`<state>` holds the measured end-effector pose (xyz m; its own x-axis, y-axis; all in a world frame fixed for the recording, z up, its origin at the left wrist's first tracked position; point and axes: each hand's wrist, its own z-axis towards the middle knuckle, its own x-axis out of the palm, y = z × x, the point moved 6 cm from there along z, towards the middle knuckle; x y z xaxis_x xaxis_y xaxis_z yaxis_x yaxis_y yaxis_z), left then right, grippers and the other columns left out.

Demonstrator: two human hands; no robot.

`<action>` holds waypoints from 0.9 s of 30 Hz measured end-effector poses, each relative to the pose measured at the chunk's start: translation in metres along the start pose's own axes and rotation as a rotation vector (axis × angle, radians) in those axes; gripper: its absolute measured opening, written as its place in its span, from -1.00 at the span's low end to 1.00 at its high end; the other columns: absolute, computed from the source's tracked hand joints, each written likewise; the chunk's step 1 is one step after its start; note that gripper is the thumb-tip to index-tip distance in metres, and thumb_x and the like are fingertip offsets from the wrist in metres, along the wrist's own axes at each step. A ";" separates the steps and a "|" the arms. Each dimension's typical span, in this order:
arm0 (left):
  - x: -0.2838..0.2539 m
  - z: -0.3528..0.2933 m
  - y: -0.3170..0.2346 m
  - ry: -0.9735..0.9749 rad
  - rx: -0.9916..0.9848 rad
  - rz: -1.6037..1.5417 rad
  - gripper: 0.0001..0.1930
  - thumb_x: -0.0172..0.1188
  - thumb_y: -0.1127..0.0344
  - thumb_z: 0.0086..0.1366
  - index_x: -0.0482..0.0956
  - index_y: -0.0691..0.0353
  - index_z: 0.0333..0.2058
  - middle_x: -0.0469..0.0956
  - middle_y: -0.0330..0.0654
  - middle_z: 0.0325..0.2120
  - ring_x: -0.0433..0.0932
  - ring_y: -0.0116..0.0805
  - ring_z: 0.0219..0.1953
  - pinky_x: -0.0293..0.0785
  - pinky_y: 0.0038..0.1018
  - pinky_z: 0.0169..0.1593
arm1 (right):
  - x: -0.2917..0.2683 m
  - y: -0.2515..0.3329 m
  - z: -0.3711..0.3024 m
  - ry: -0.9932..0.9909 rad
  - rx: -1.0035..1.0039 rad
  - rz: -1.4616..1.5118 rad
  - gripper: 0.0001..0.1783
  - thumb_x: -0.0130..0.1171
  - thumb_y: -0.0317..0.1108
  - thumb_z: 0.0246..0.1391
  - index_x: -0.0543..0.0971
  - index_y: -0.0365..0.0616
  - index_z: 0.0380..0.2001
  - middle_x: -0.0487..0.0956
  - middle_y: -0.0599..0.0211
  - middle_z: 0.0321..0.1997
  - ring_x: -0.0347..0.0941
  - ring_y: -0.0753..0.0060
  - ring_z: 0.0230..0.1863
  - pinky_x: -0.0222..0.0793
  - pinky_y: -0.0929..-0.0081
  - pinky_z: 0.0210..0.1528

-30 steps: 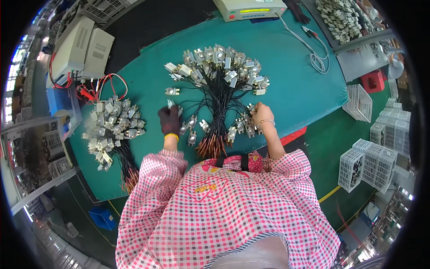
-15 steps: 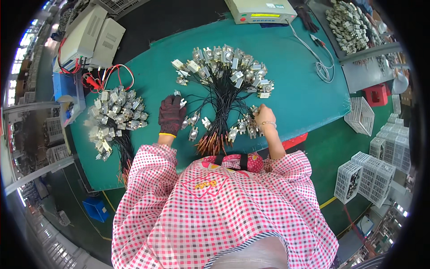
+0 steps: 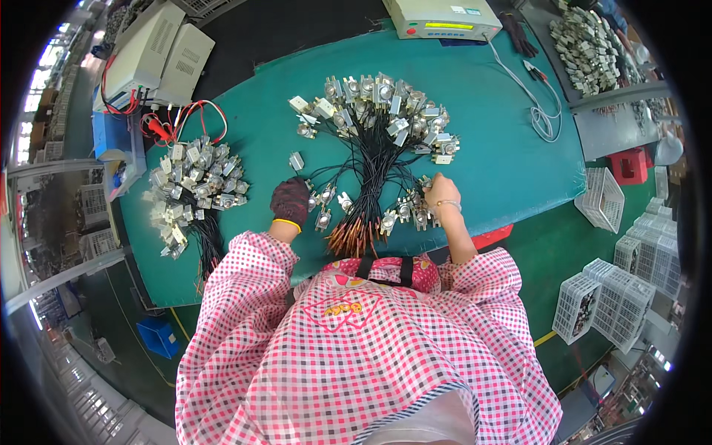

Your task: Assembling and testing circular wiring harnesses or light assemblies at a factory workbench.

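A large fan of small silver-and-clear components (image 3: pixel 383 91) lies on the green table mat. Their black wires (image 3: pixel 374 152) run together toward me and end in copper-coloured tips (image 3: pixel 354 239). My left hand (image 3: pixel 290 200), in a dark knitted glove, is curled at the left side of this bundle, beside a few components (image 3: pixel 323 218); its fingertips are hidden. Just beyond it, a single component (image 3: pixel 297 161) rests on the mat. My bare right hand (image 3: pixel 443 193), with a bracelet at the wrist, pinches a wired component (image 3: pixel 425 182) at the bundle's right side.
A second wired bundle (image 3: pixel 194 178) lies at the left. Behind it stand beige boxes (image 3: pixel 182 65) with red leads. A test instrument (image 3: pixel 445 21) sits at the far edge, its grey cable (image 3: pixel 541 119) coiled at the right. White baskets (image 3: pixel 623 297) stand on the floor.
My left hand has drawn back toward me and its fingers have curled in. The component that was at its fingertips now lies apart on the mat. My right hand stays at the same place.
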<state>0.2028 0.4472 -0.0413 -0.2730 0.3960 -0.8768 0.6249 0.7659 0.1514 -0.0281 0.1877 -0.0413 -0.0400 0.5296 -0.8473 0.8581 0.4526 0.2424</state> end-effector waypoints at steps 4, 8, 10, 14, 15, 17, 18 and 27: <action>0.000 0.005 0.003 0.025 0.109 -0.046 -0.79 0.02 0.29 0.14 0.54 0.16 -0.26 0.56 0.00 -0.29 0.57 -0.03 -0.25 0.51 -0.17 -0.22 | 0.004 -0.001 -0.004 -0.029 0.045 0.001 -0.67 0.22 -0.25 -0.11 0.43 -0.22 -0.31 0.56 0.00 -0.31 0.50 -0.02 -0.22 0.42 0.17 -0.19; 0.008 0.010 0.009 -0.094 0.200 0.009 -0.79 0.01 0.27 0.13 0.58 0.18 -0.34 0.57 0.00 -0.35 0.58 -0.03 -0.29 0.51 -0.17 -0.23 | 0.004 0.000 -0.007 -0.079 0.006 0.006 -0.68 0.20 -0.24 -0.10 0.42 -0.21 -0.33 0.56 0.01 -0.31 0.50 -0.02 -0.23 0.42 0.17 -0.20; 0.003 0.008 0.009 0.059 0.140 -0.026 -0.79 0.03 0.25 0.09 0.61 0.19 -0.41 0.58 -0.01 -0.42 0.59 -0.03 -0.31 0.51 -0.17 -0.26 | 0.009 -0.010 -0.011 -0.058 0.014 0.054 -0.70 0.21 -0.26 -0.10 0.44 -0.20 -0.33 0.56 0.01 -0.33 0.49 -0.04 -0.24 0.40 0.15 -0.22; -0.010 -0.024 -0.007 0.064 0.223 -0.028 -0.75 0.03 0.20 0.08 0.61 0.21 -0.44 0.58 -0.01 -0.42 0.58 -0.03 -0.31 0.51 -0.17 -0.27 | 0.013 -0.018 0.002 -0.119 0.003 0.146 -0.73 0.22 -0.28 -0.10 0.46 -0.17 -0.33 0.56 0.02 -0.33 0.48 -0.06 -0.24 0.38 0.13 -0.23; -0.011 -0.026 -0.008 0.085 0.240 -0.016 -0.74 0.02 0.18 0.09 0.62 0.19 -0.42 0.58 -0.01 -0.40 0.58 -0.02 -0.31 0.51 -0.18 -0.26 | 0.013 -0.017 0.001 -0.117 0.007 0.145 -0.73 0.22 -0.28 -0.10 0.46 -0.17 -0.33 0.56 0.02 -0.33 0.48 -0.06 -0.24 0.38 0.13 -0.23; -0.007 -0.023 -0.008 0.105 0.249 -0.008 -0.73 0.02 0.16 0.09 0.62 0.17 -0.40 0.58 -0.01 -0.39 0.58 -0.01 -0.31 0.50 -0.18 -0.25 | 0.011 -0.011 0.001 -0.068 0.047 0.121 -0.71 0.22 -0.28 -0.11 0.46 -0.19 -0.32 0.56 0.02 -0.31 0.48 -0.05 -0.23 0.39 0.14 -0.22; 0.004 -0.018 -0.004 0.133 0.232 -0.001 -0.72 0.02 0.14 0.10 0.62 0.16 -0.40 0.58 -0.01 -0.37 0.58 0.00 -0.31 0.50 -0.17 -0.25 | 0.010 -0.009 0.000 -0.063 0.044 0.118 -0.71 0.22 -0.28 -0.11 0.46 -0.19 -0.32 0.56 0.02 -0.31 0.48 -0.05 -0.23 0.39 0.14 -0.22; -0.021 0.007 0.040 0.298 0.302 -0.151 -0.64 0.01 0.13 0.13 0.48 0.13 -0.12 0.49 0.01 -0.16 0.50 -0.04 -0.14 0.43 -0.24 -0.09 | -0.003 -0.039 0.037 0.198 -0.010 0.235 -0.39 0.29 -0.09 -0.15 0.39 -0.24 -0.08 0.56 0.02 -0.30 0.48 -0.09 -0.28 0.39 0.18 -0.17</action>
<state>0.2386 0.4658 -0.0204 -0.5483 0.4539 -0.7023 0.7354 0.6615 -0.1466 -0.0427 0.1420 -0.0657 0.0595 0.7494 -0.6594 0.8507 0.3075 0.4263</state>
